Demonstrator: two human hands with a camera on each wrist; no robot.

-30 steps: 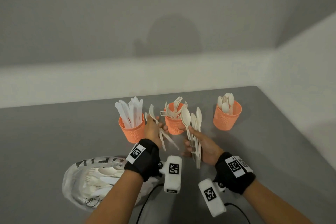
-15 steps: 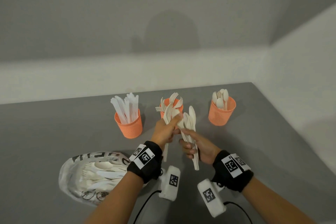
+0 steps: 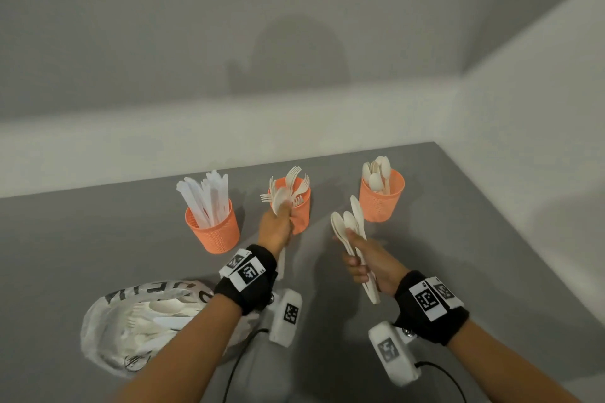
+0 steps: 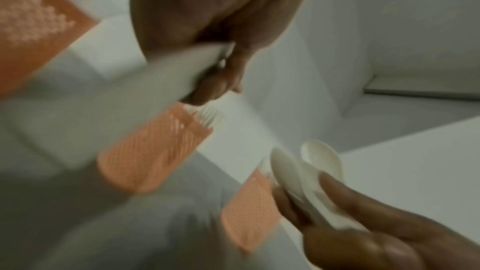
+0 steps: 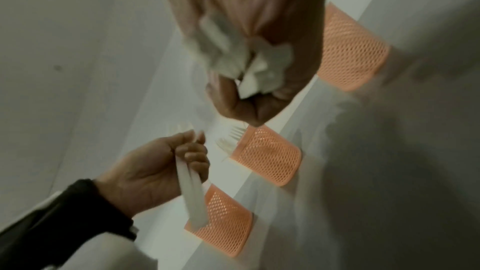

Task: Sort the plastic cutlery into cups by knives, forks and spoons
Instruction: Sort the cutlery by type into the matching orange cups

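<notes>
Three orange mesh cups stand in a row: knives [image 3: 212, 229] left, forks [image 3: 299, 206] middle, spoons [image 3: 381, 203] right. My left hand [image 3: 276, 229] grips a couple of white pieces [image 3: 281, 201] just in front of the fork cup; a spoon bowl shows above the fist and the handles [image 5: 192, 192] hang below. My right hand [image 3: 366, 260] holds a bundle of white spoons [image 3: 348, 226], bowls up, a little short and left of the spoon cup. The left wrist view shows those spoons [image 4: 306, 171] beside the spoon cup [image 4: 249, 208].
A clear plastic bag [image 3: 144, 321] with several loose white pieces lies on the grey table [image 3: 458, 239] at the near left, under my left forearm. White walls close the table's back and right edges. Cables trail from both wrist cameras.
The hands met half a second ago and have parted. My left hand moved up to the fork cup; my right hand swung right with the spoon bundle toward the spoon cup.
</notes>
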